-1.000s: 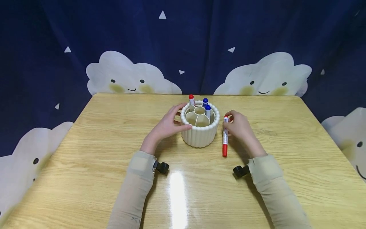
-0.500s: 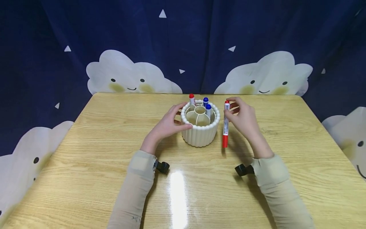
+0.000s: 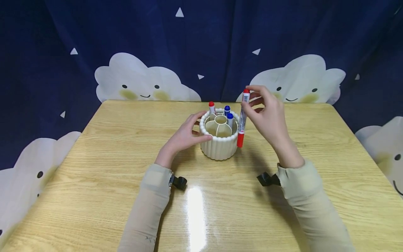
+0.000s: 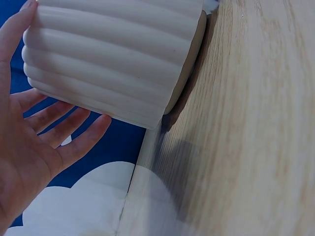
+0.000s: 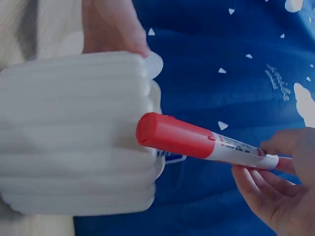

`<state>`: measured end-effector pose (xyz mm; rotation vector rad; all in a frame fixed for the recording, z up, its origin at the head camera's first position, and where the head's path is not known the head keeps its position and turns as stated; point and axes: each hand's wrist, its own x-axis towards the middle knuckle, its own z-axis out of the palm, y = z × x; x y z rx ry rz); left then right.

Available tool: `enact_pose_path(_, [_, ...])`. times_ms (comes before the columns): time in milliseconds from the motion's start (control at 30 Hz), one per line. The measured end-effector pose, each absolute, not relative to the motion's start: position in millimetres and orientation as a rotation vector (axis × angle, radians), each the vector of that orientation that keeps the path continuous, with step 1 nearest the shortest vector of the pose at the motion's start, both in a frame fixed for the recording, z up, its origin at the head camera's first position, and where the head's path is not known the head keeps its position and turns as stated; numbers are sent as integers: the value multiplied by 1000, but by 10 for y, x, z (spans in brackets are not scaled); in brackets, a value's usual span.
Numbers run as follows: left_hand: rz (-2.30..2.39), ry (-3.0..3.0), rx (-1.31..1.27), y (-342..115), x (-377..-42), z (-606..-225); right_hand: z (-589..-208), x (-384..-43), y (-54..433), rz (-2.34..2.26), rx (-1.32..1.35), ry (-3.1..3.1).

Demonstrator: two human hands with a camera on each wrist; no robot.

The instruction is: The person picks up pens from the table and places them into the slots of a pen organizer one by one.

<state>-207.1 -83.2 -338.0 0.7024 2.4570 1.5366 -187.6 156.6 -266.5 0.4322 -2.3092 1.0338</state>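
Observation:
A cream ribbed pen holder [image 3: 218, 149] with a beaded rim and inner compartments stands on the table. My left hand [image 3: 182, 135] holds it from the left, thumb at the front rim and fingers along the far side; the left wrist view shows those fingers against its ribbed wall [image 4: 108, 59]. One red-capped marker [image 3: 212, 108] and two blue-capped markers [image 3: 230, 119] stand inside. Between thumb and fingertips, my right hand [image 3: 271, 117] pinches a red marker [image 3: 242, 120] by its upper end. That marker is slightly tilted, red cap [image 5: 174, 136] down, beside the holder's right rim.
The light wood table [image 3: 110, 147] reaches back to a dark blue curtain [image 3: 151, 31] printed with smiling clouds and white triangles. Small black wrist cameras [image 3: 179, 183] sit at both cuffs. A bright reflection lies on the table in front of the holder.
My right hand has lifted the red marker from low beside the holder and moved it up and slightly left, close to the rim. My left hand keeps its place on the pen holder.

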Motion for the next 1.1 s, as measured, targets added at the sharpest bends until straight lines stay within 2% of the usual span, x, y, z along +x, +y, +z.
enact_pose_path(167, [1553, 2481, 709, -853, -2211, -3572, -2579, -1865, 1470, 1062, 475, -2210])
enact_pose_path(367, [1563, 2494, 740, -860, -2238, -3618, -2541, -1846, 1376, 1142, 480, -2116])
enact_pose_path(767, [1533, 2458, 710, -827, -2036, -3325, -2741, -1829, 1295, 1109, 565, -2127])
enact_pose_path(1100, [1527, 2457, 710, -819, -2014, -3301, -2910, -1827, 1266, 1121, 653, -2133])
